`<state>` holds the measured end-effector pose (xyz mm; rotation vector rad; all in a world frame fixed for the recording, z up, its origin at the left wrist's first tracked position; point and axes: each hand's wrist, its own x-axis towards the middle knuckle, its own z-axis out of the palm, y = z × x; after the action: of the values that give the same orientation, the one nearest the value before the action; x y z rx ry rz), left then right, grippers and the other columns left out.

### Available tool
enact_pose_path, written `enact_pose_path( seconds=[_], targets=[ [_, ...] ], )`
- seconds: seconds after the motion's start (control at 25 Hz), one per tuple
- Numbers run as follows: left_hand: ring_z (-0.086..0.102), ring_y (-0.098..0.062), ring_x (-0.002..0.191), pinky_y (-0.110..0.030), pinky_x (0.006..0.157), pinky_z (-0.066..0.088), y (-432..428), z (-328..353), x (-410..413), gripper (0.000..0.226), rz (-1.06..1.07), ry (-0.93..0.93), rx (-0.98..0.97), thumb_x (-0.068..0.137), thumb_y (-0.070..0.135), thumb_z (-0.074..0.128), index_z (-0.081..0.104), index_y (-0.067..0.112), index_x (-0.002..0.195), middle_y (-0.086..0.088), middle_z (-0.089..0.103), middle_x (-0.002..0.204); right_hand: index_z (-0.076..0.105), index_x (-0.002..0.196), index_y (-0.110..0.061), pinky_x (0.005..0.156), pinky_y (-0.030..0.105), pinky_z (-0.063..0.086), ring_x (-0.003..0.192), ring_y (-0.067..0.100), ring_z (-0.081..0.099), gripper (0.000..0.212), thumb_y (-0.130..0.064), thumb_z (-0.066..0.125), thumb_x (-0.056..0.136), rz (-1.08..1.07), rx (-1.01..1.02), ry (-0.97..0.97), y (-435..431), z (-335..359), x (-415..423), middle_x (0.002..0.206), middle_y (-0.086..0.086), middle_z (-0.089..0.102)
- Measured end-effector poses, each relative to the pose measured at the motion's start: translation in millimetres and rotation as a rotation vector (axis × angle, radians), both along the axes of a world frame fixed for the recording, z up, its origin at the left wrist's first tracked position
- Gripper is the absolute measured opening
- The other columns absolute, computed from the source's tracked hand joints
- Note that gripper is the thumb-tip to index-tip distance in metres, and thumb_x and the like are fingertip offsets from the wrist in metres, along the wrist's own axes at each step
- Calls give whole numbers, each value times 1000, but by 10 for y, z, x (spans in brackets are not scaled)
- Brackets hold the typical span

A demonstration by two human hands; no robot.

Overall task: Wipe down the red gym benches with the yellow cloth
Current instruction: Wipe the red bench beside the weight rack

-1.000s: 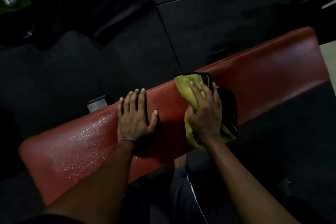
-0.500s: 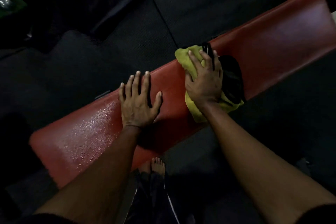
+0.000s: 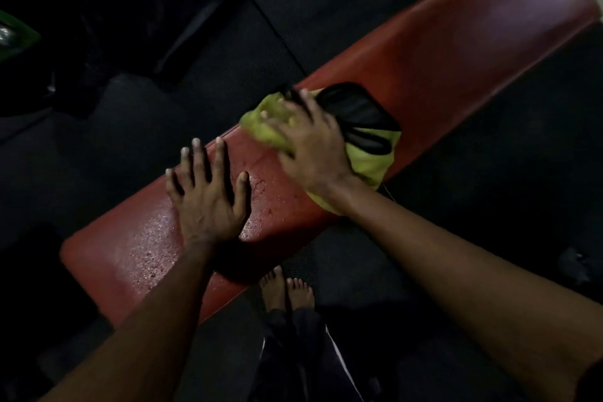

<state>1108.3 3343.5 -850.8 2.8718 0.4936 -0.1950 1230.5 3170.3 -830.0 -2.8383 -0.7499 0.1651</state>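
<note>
Currently bracing the left hand [image 3: 208, 202], fingers spread flat, on the long red padded vinyl tabletop [image 3: 473, 42] lying diagonally over dark rubber floor mats [image 3: 326, 10]. Pressing the right hand [image 3: 310, 147], blurred but seemingly with straight fingers, onto the crumpled yellow cloth [image 3: 372, 163] with its black patch [image 3: 355, 111], mid-tabletop, near the left hand. Beaded with water droplets [image 3: 153, 238] around the left hand. Standing on bare feet [image 3: 287, 290] at the near edge.

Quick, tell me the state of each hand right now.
Left hand: open, fingers spread, resting flat on the red bench.
Right hand: open, fingers pressing the yellow cloth onto the bench.
</note>
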Motion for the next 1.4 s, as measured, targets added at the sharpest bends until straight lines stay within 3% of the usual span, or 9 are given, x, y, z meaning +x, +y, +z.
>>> enact_pose_path(
  seconds=[0.12, 0.36, 0.44, 0.64, 0.72, 1.0, 1.12, 1.24, 1.4],
  targets=[
    [15, -31, 153, -58, 121, 10, 16, -25, -13, 70, 12, -44, 24, 100, 58, 21, 18, 25, 161, -13, 18, 167, 35, 153, -40, 117, 48, 24, 152, 32, 19, 64, -47, 47, 91, 228, -68, 28, -86, -3, 147, 159, -5, 36],
    [21, -28, 152, -55, 121, 13, 40, -108, -13, 69, 5, -92, 54, 99, 57, 24, 24, 24, 160, -10, 26, 164, 62, 129, -32, 120, 57, 19, 147, 34, 29, 44, -51, 46, 93, -232, -61, 42, 250, -17, 515, 145, -2, 51],
    [22, -28, 151, -55, 121, 14, 55, -130, -29, 69, 3, -104, 59, 99, 56, 27, 25, 24, 159, -10, 28, 164, 63, 125, -32, 119, 57, 20, 146, 35, 30, 44, -55, 44, 93, -144, -76, 28, 375, -24, 397, 142, -2, 53],
    [22, -29, 151, -56, 121, 13, 52, -140, -32, 70, 5, -104, 50, 98, 56, 26, 25, 23, 159, -10, 27, 164, 47, 144, -42, 117, 50, 22, 144, 28, 33, 52, -54, 46, 93, 347, -95, 135, 6, 11, 697, 146, -3, 48],
    [20, -29, 152, -56, 121, 11, 59, -129, -32, 70, 10, -93, 16, 97, 56, 25, 23, 24, 160, -10, 25, 165, 49, 143, -39, 112, 50, 27, 137, 26, 42, 54, -55, 42, 92, 386, -114, 173, -88, 64, 944, 141, -1, 52],
    [19, -29, 152, -56, 122, 10, 56, -141, -31, 69, 14, -83, -9, 98, 54, 26, 23, 24, 160, -11, 25, 164, 64, 127, -41, 112, 46, 27, 144, 22, 34, 44, -41, 56, 84, -234, 95, 59, 177, 51, 303, 137, -10, 55],
    [24, -32, 150, -58, 120, 14, 81, -180, -42, 66, -19, -116, 6, 99, 51, 27, 27, 22, 158, -13, 28, 163, 63, 129, -42, 109, 46, 31, 145, 21, 33, 53, -32, 59, 78, -197, 187, 105, 311, 97, -140, 138, -11, 54],
    [22, -30, 152, -57, 121, 11, 69, -160, -42, 66, -5, -117, -30, 99, 50, 27, 25, 24, 159, -11, 26, 164, 53, 142, -40, 109, 46, 35, 145, 24, 32, 60, -32, 54, 83, -166, 89, 73, -80, 100, -344, 145, -8, 49],
    [18, -29, 153, -55, 122, 7, 65, -128, -42, 67, 1, -111, -73, 98, 52, 26, 21, 26, 160, -10, 24, 165, 48, 147, -34, 112, 52, 35, 146, 30, 29, 54, -40, 53, 93, -639, 10, -7, -397, 7, -598, 153, -2, 41]
  ],
)
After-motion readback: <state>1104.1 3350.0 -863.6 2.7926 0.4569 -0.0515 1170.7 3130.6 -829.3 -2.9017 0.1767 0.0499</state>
